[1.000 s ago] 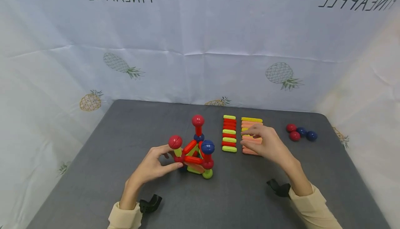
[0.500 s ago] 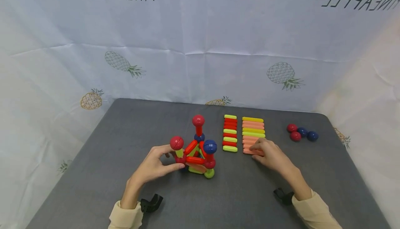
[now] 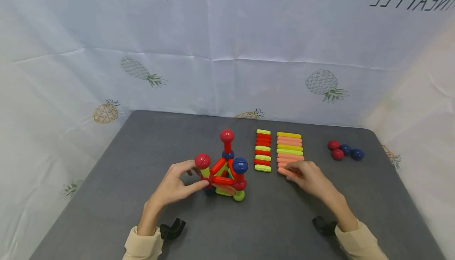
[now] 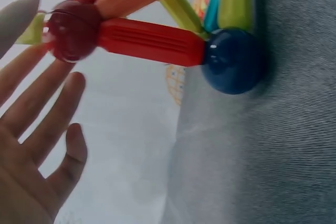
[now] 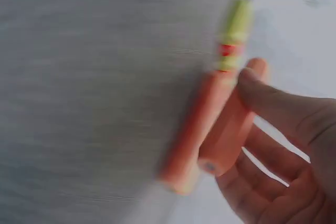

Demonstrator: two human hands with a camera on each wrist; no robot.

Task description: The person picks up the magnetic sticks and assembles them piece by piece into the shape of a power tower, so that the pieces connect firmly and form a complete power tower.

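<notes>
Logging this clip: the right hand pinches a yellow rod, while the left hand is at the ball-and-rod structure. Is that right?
Not quite: the rod pinched by the right hand is salmon-orange, not yellow, as the right wrist view shows. The left hand is indeed at the ball-and-rod structure.

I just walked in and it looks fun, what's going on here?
Someone is busy at a gray table. The left hand is at one corner of a standing structure of sticks and balls. The right hand pinches an orange stick at the near end of a row of longer sticks. A row of shorter sticks lies beside it, and four loose balls sit farther right.
</notes>
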